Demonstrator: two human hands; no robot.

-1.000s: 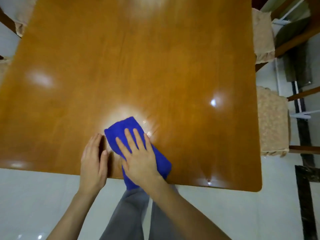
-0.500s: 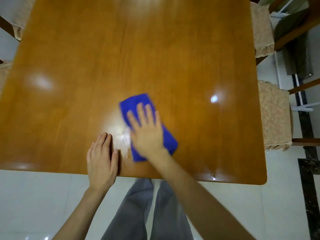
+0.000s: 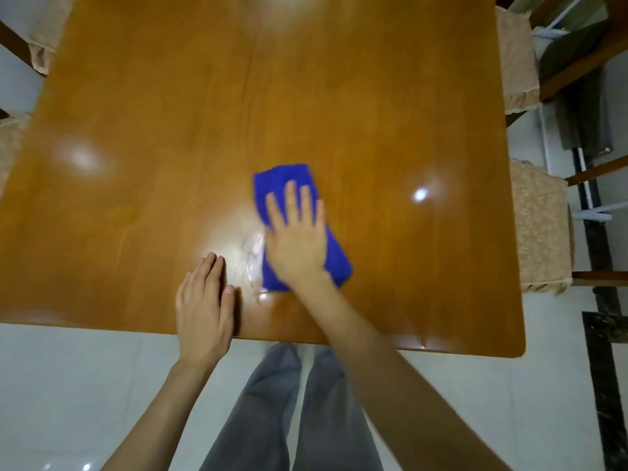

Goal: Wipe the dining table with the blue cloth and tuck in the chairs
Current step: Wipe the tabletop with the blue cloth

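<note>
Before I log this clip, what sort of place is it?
Most likely a home dining room. A large glossy wooden table fills the view, cushioned chairs stand along its right side, and the floor is pale tile. The right hand presses a blue cloth flat on the table.

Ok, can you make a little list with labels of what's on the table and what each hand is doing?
surface: shiny orange-brown wooden dining table
tool: folded blue cloth, lying on the table
wiping: right hand flat on the cloth, fingers straight
resting: left hand flat on bare wood, left of the cloth, not touching it
seats: beige cushioned chairs at the table's right edge
</note>
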